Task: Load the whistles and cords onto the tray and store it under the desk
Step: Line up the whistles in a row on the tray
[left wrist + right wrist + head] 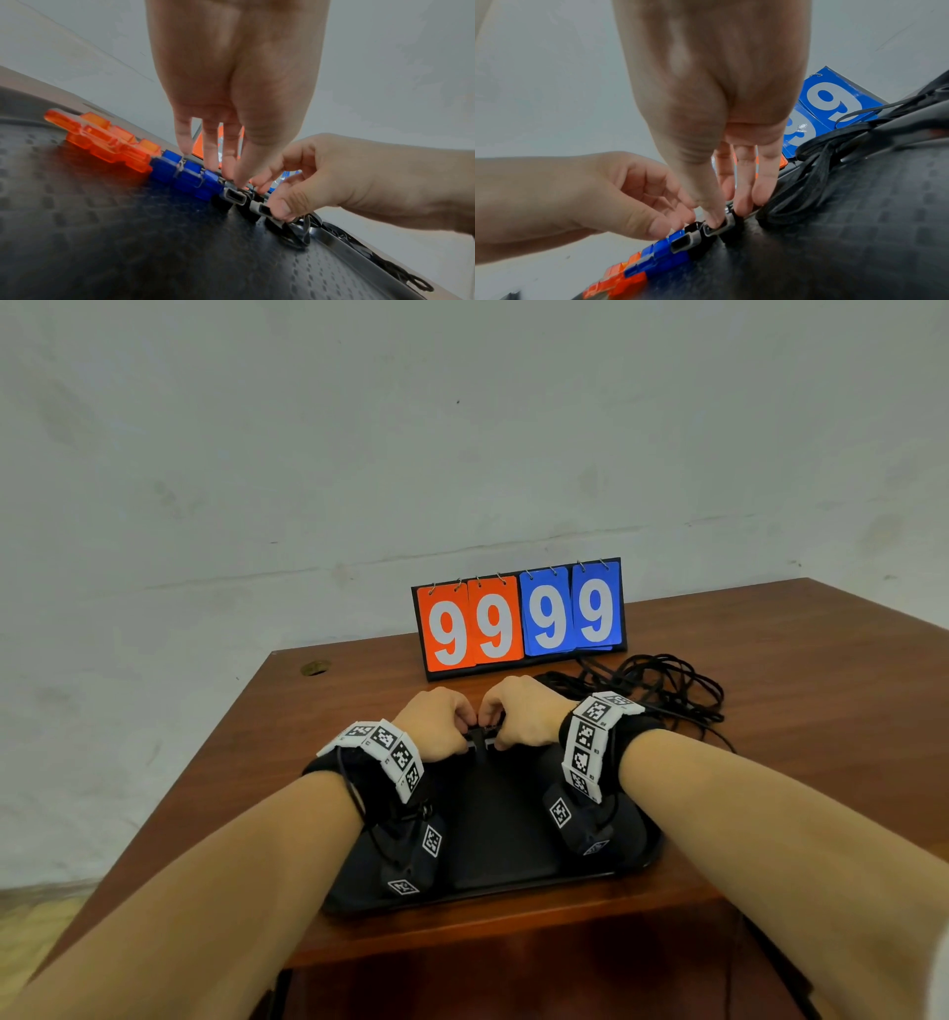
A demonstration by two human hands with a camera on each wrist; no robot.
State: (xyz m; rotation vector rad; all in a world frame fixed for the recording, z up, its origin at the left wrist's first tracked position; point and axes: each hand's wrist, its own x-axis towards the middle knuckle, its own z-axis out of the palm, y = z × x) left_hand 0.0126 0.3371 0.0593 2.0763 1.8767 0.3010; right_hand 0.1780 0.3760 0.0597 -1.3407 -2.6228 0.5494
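A black tray point(506, 824) lies on the desk in front of me. Along its far rim stands a row of whistles: orange whistles point(102, 140), blue whistles point(185, 172), then two black whistles point(235, 195) at the right end. My left hand point(468, 729) pinches the left black whistle from above. My right hand point(497, 730) pinches the black whistle beside it point(717, 227), thumb on its mouthpiece. A tangle of black cords point(662, 685) lies on the desk behind my right wrist, with part of it over the tray's far corner point(805, 182).
A flip scoreboard point(521, 621) reading 99 in orange and 99 in blue stands just behind the tray. The brown desk point(801, 737) ends at a pale wall, with a cable hole point(314, 668) at its back left. The tray's near edge lies close to the desk front.
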